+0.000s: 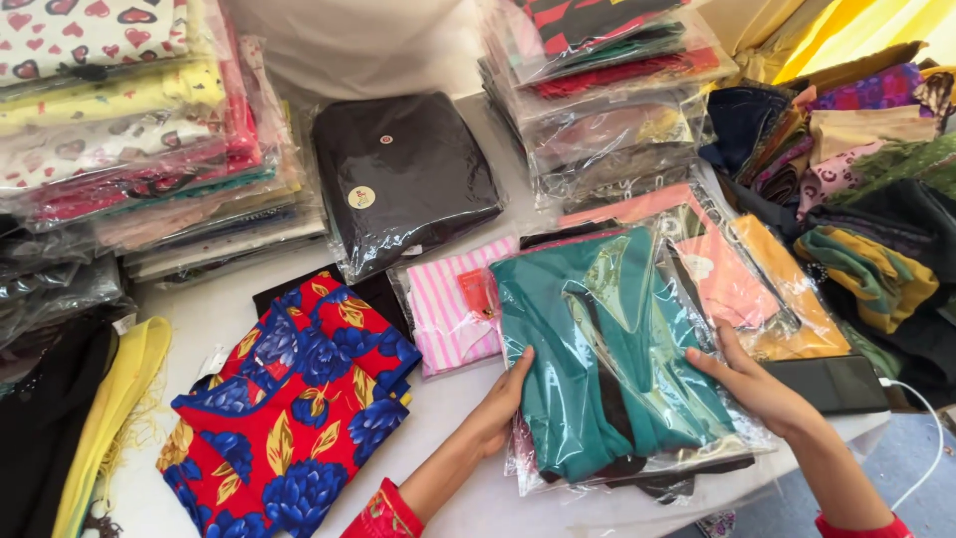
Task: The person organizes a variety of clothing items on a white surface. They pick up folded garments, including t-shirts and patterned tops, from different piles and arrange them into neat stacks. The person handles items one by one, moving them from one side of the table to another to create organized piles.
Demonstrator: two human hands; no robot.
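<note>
Currently held: teal garment packet (607,349) is being gripped at both side edges.
Left hand (501,403): curled, clasping its near edge.
Right hand (749,384): flattened, pressing its far edge.
Handling: judged light, floppy, slippery in film.

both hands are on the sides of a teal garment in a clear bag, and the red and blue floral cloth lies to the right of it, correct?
Not quite. The head view shows the left hand and right hand on the sides of the bagged teal garment, but the red and blue floral cloth lies to its left, not its right, unbagged on the white table.
</note>
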